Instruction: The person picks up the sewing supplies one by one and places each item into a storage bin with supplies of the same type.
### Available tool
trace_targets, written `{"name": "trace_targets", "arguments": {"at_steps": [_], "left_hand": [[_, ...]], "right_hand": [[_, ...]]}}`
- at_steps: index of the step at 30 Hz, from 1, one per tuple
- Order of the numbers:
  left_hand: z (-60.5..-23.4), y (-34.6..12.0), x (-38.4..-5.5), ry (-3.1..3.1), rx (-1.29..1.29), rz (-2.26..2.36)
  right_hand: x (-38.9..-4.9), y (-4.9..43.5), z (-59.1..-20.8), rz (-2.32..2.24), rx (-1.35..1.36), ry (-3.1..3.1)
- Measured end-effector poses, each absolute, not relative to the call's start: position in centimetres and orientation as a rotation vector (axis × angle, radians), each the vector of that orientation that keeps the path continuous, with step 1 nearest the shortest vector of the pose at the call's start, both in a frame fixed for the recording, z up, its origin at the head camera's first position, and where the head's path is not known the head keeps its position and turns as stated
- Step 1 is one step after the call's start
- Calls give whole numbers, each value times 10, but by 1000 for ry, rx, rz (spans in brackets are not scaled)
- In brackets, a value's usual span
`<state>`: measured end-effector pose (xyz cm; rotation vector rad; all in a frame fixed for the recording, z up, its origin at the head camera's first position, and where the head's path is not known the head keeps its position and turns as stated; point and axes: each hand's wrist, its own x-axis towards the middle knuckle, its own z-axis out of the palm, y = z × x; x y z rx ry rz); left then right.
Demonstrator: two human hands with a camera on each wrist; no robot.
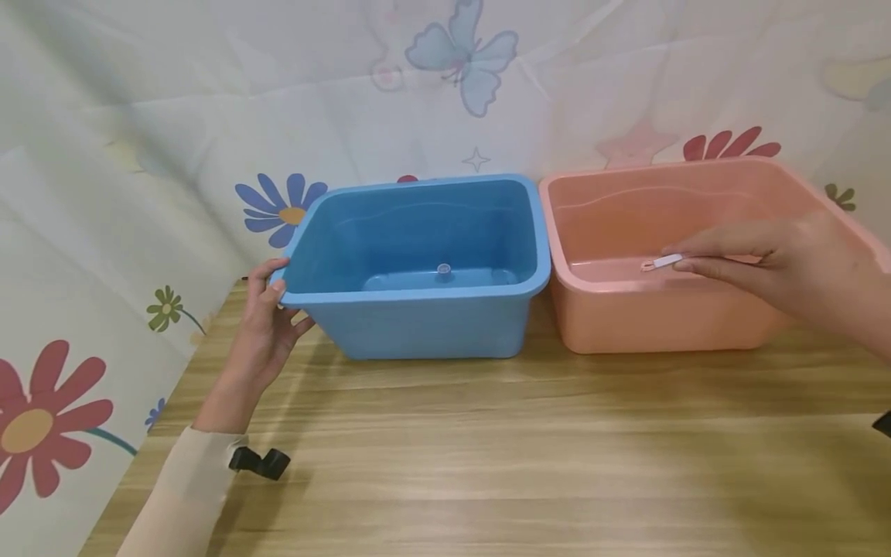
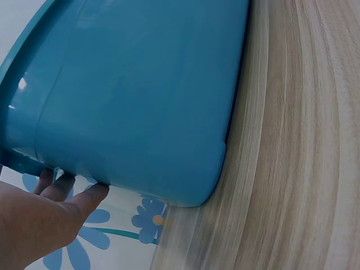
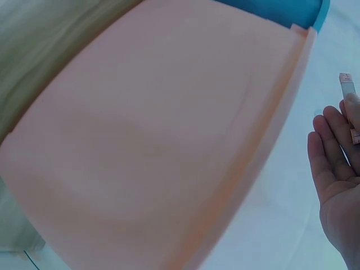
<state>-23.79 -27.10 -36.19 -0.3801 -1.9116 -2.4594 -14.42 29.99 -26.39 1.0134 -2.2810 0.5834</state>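
Note:
In the head view my left hand (image 1: 261, 329) grips the left rim of a blue plastic bin (image 1: 418, 325), thumb on the rim and other fingers beneath it. The left wrist view shows those fingers (image 2: 87, 199) against the bin's outer wall. My right hand (image 1: 773, 259) pinches a small, slim white piece with a pink end (image 1: 668, 261) between thumb and fingers, over a pink plastic bin (image 1: 661, 321). The right wrist view shows the same piece (image 3: 347, 85) at the thumb, partly hidden by it. A small round, pale thing (image 1: 444, 269) lies inside the blue bin.
Both bins stand side by side on a wood-grain table (image 1: 487, 449), their rims close together. Behind and to the left hangs a white cloth (image 1: 334, 100) printed with flowers and a butterfly. A black strap mount (image 1: 259, 463) sits on my left forearm.

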Motion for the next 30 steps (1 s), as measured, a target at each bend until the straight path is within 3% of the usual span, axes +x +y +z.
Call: {"name": "trace_targets", "arguments": {"at_steps": [9, 30], "left_hand": [[-361, -271, -237, -1915, -370, -2452], [-356, -273, -235, -1957, -370, -2478]], "right_hand": [[-163, 310, -253, 350, 927, -2325], [-177, 326, -234, 508, 585, -2657]]}}
